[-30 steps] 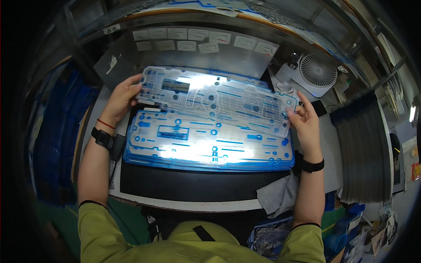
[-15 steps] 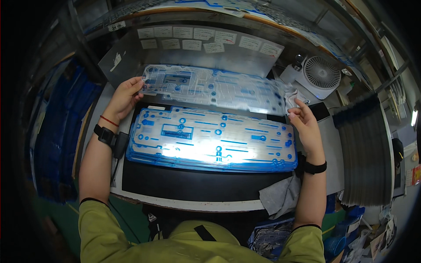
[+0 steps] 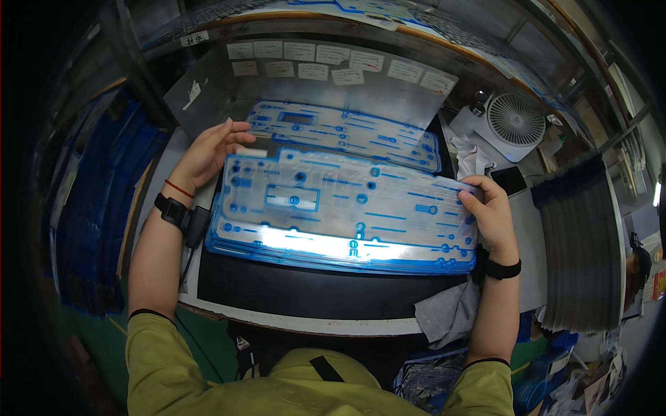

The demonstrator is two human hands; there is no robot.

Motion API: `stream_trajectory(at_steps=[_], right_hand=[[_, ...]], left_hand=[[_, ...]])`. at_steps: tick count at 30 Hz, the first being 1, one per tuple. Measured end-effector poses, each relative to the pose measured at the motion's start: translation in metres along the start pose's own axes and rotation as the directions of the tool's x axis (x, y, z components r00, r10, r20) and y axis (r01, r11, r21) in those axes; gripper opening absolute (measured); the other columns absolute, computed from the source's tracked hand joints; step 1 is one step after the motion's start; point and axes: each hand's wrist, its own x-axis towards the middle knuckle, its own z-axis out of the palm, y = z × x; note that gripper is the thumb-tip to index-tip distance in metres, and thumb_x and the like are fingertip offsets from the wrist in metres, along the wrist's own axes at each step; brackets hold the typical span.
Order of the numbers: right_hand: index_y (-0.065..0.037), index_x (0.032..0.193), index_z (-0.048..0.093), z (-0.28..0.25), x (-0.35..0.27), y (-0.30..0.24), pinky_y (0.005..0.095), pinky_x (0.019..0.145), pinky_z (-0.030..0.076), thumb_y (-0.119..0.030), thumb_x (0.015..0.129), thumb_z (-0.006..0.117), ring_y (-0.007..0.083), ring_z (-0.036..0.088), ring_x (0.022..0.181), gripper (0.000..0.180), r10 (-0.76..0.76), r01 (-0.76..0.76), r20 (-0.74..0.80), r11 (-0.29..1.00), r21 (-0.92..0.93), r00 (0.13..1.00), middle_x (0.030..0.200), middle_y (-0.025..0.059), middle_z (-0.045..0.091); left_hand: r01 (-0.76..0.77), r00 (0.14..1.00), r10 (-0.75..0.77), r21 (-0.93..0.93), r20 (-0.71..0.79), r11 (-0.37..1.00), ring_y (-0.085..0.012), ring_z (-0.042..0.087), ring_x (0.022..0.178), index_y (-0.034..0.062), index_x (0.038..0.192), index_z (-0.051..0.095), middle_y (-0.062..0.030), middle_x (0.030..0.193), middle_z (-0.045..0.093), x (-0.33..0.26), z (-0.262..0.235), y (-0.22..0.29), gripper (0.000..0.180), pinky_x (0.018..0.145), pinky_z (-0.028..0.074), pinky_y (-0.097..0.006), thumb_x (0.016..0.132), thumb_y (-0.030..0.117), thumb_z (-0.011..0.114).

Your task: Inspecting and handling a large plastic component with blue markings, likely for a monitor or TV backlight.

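Over a bright stack of blue-patterned clear plastic sheets (image 3: 305, 243), one thin translucent sheet (image 3: 333, 187) is raised, tilted up at its far side. My right hand (image 3: 491, 208) pinches this sheet's right edge between thumb and fingers. Near its upper left corner is my left hand (image 3: 214, 154), fingers apart and apparently holding nothing. Farther back, a similar sheet (image 3: 361, 132) lies against the metal back panel, its left end close to my left fingertips. Whether other sheets lie beneath it I cannot tell.
A white fan (image 3: 517, 125), a bottle (image 3: 479, 104), a white cloth (image 3: 472, 158) and a dark flat device (image 3: 508, 180) sit at the right rear. A grey cloth (image 3: 444, 312) hangs over the front edge. A corded black object (image 3: 198, 226) is beside my left wrist.
The clear sheet both hands held now lies at the back, let go. My right hand has taken the stack's top sheet by its right edge and raised it; my left hand has opened.
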Motion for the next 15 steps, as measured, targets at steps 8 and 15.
stream_trajectory(at_steps=[8,15], right_hand=[[0.002,0.106,0.065,0.000,0.003,0.005,0.0207,0.071,0.047,-0.005,0.084,0.072,0.0068,0.057,0.078,0.024,0.012,-0.011,-0.039,1.000,0.028,0.999,0.090,0.0007,0.064],[0.002,0.106,0.065,0.001,0.004,0.005,0.0227,0.078,0.047,-0.005,0.084,0.072,0.0086,0.057,0.086,0.025,-0.062,0.062,-0.042,0.998,-0.002,0.997,0.097,0.0021,0.064]], left_hand=[[-0.027,0.998,0.018,0.146,0.064,0.989,-0.0058,0.062,0.082,0.0009,0.127,0.055,-0.0021,0.095,0.068,-0.006,0.010,0.001,0.038,0.075,0.052,-0.021,0.092,0.012,0.065],[-0.031,0.999,0.026,0.183,0.030,0.983,-0.0069,0.062,0.087,0.0008,0.121,0.059,-0.0025,0.099,0.067,-0.004,0.008,0.000,0.032,0.078,0.051,-0.021,0.091,0.011,0.065]])
